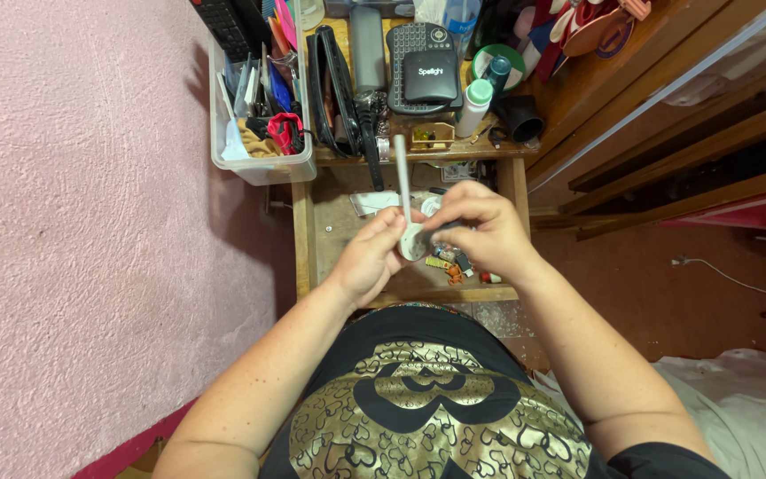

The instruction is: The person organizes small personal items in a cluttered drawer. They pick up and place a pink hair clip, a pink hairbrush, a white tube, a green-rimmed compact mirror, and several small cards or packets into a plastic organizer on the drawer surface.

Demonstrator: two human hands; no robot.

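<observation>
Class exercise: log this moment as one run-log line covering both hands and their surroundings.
left hand: holds small white round part | right hand: works on it | white rod: sticks up | wooden shelf: small bits

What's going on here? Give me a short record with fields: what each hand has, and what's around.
left hand: left hand grips the small white round part from the left
right hand: right hand pinches that part from the right
rod: pale rod rises from the part
surface: wooden shelf under the hands
nearby: clear plastic bin of tools, black keypad above
</observation>
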